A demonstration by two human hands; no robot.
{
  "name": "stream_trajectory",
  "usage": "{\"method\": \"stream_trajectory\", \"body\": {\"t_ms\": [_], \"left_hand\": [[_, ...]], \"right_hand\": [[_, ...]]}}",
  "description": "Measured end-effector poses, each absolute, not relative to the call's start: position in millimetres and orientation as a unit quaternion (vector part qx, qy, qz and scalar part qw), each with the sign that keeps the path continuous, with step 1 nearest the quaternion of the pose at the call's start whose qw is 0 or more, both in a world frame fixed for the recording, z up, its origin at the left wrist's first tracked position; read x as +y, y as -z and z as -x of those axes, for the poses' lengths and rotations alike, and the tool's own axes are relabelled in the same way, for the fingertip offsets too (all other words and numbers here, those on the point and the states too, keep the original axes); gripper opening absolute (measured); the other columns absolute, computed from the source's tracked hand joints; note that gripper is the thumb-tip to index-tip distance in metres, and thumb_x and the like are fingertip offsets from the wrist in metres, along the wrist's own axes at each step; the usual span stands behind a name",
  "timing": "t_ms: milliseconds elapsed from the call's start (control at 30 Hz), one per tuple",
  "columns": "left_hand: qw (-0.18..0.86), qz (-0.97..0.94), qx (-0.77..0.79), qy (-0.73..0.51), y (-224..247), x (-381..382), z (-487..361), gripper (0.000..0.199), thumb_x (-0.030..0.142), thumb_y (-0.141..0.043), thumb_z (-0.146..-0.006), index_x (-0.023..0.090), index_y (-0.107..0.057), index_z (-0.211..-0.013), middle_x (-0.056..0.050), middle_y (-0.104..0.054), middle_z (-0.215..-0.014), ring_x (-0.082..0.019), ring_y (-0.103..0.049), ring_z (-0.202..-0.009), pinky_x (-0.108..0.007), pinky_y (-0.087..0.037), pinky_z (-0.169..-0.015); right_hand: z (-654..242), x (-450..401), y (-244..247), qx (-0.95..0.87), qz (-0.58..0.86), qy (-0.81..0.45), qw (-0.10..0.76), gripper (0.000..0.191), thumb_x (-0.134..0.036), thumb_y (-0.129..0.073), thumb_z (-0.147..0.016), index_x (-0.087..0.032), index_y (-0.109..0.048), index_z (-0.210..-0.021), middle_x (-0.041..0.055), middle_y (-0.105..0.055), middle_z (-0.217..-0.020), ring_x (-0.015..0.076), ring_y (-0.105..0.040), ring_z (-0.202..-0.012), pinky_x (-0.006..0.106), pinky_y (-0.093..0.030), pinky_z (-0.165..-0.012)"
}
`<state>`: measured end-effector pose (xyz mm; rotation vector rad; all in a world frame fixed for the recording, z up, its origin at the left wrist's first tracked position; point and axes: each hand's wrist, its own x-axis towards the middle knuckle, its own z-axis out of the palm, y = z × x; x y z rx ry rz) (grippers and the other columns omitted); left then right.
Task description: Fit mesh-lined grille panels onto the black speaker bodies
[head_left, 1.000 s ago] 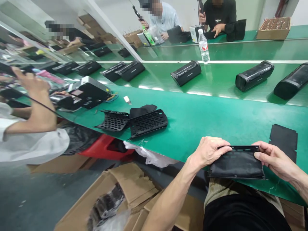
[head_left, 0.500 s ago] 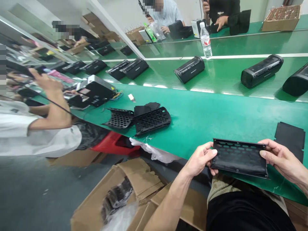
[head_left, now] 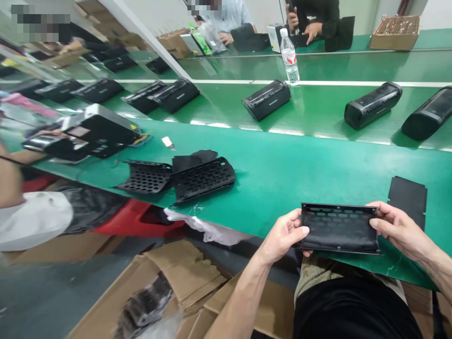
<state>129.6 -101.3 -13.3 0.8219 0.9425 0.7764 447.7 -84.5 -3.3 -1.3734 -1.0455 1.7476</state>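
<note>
My left hand (head_left: 282, 238) and my right hand (head_left: 399, 228) hold a flat black perforated speaker grille (head_left: 339, 229) by its short ends, just above the near edge of the green conveyor belt (head_left: 282, 160). A black fabric lining covers its lower half and rows of oblong holes show along the top. Close beyond my right hand, a flat black sheet (head_left: 407, 200) lies on the belt. Farther left lie two more black perforated grilles (head_left: 203, 179) (head_left: 144, 176), with black cloth scraps (head_left: 190, 160) behind them.
Black cylindrical speakers (head_left: 266, 100) stand in a row on a farther green belt, with a water bottle (head_left: 290, 56) behind them. A co-worker's white sleeve (head_left: 35, 220) enters at left. Open cardboard boxes (head_left: 141, 292) sit on the floor below, beside a red crate (head_left: 134, 220).
My left hand has slid from the grille's top edge to its left end. The grille now shows its holes more. The co-worker's arm has mostly left the view at left.
</note>
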Motion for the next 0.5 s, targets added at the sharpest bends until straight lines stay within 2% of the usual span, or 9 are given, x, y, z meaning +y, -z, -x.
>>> {"method": "stream_trajectory", "body": {"t_ms": [100, 267, 400, 500], "left_hand": [[0.744, -0.383, 0.417, -0.355, 13.2, -100.5, -126.9, 0.055, 0.047, -0.086, -0.085, 0.013, -0.064, -0.122, -0.005, -0.074, -0.083, -0.016, -0.069, -0.051, -0.026, -0.057, -0.047], [0.746, -0.38, 0.411, -0.362, 9.6, -97.9, -127.5, 0.055, 0.048, -0.086, -0.085, 0.013, -0.066, -0.122, -0.004, -0.073, -0.077, -0.016, -0.067, -0.048, -0.025, -0.056, -0.047], [0.756, -0.342, 0.401, -0.388, 6.9, -97.7, -129.0, 0.058, 0.054, -0.086, -0.084, 0.012, -0.07, -0.122, -0.004, -0.073, -0.073, -0.017, -0.067, -0.048, -0.027, -0.056, -0.046], [0.761, -0.29, 0.362, -0.454, 10.5, -103.5, -131.2, 0.059, 0.064, -0.076, -0.09, 0.014, -0.075, -0.12, -0.006, -0.075, -0.075, -0.021, -0.07, -0.057, -0.031, -0.059, -0.052]], "right_hand": [[-444.9, -83.0, 0.2, -0.397, 0.522, -0.673, 0.341, 0.053, -0.054, -0.096, -0.071, -0.021, -0.076, -0.108, -0.0012, -0.059, -0.082, 0.0127, -0.048, -0.07, 0.024, -0.042, -0.062], [-445.5, -83.2, 0.1, -0.39, 0.493, -0.697, 0.346, 0.046, -0.051, -0.096, -0.076, -0.02, -0.076, -0.104, -0.0013, -0.063, -0.084, 0.0104, -0.05, -0.071, 0.02, -0.044, -0.063], [-444.7, -83.1, 5.7, -0.355, 0.475, -0.715, 0.37, 0.039, -0.046, -0.095, -0.081, -0.02, -0.076, -0.103, -0.0037, -0.06, -0.075, 0.0077, -0.051, -0.063, 0.016, -0.043, -0.057], [-439.9, -79.9, 7.8, -0.277, 0.422, -0.763, 0.404, 0.037, -0.039, -0.098, -0.078, -0.018, -0.075, -0.098, -0.0028, -0.064, -0.076, 0.0065, -0.056, -0.061, 0.015, -0.048, -0.058]]}}
